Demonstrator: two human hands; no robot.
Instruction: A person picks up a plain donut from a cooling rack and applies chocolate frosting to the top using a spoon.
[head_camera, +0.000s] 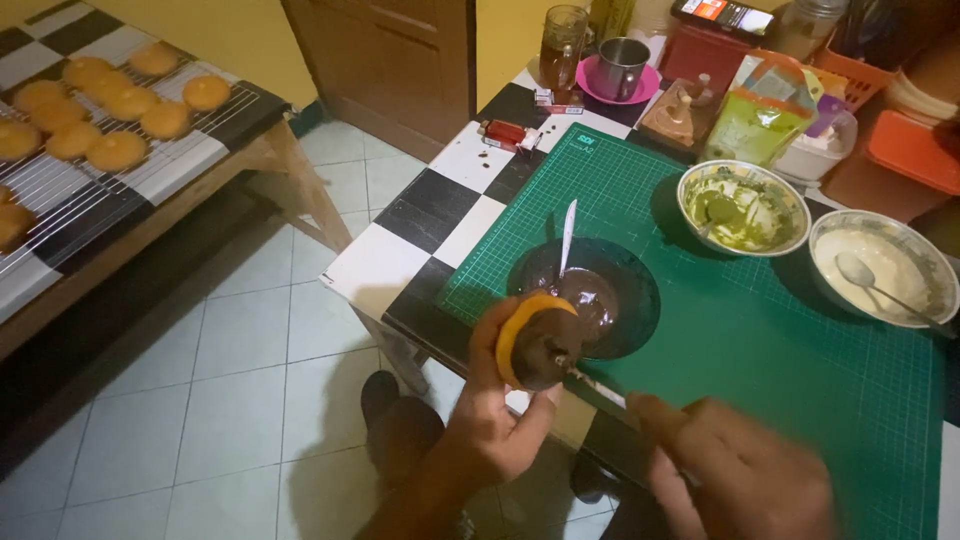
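Observation:
My left hand holds a round orange doughnut coated with dark chocolate glaze, tilted over the near rim of a dark bowl of chocolate glaze. My right hand grips a thin stick whose tip touches the doughnut's glazed face. A white spoon handle stands in the chocolate bowl. The bowl rests on a green cutting mat.
A bowl of green glaze and a bowl of white glaze with a spoon sit at the mat's far right. Cups, packets and containers crowd the table's back. Plain doughnuts lie on a wire rack on a bench to the left.

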